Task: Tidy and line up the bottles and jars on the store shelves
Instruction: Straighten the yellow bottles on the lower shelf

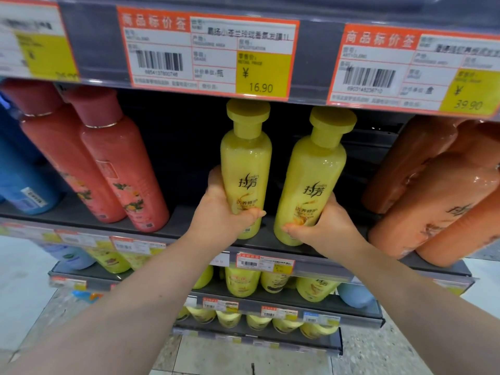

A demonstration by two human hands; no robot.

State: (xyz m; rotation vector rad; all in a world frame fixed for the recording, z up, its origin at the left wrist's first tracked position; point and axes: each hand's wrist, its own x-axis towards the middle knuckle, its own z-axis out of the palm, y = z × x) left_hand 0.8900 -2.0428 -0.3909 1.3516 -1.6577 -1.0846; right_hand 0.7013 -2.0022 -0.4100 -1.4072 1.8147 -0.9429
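Yellow bottles (246, 158) stand in left grip (224, 212), right grip (327, 226).

The left yellow bottle (246, 163) and the right yellow bottle (315, 171) stand upright near the centre of the frame, close together but not touching. Each has a wide yellow cap and a dark printed logo facing forward.

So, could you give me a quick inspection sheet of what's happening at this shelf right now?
Surface: dark shelf, stocked.
Job's things: left yellow bottle and right yellow bottle upright, side by side, apart, labels outward.
Clutter: nothing seen.
Grippers: left hand grips the left yellow bottle low down; right hand grips the right yellow bottle.
Cables: nothing seen.
Surroundings: red bottles and blue bottles left, orange bottles right, price tags above, lower shelves below.
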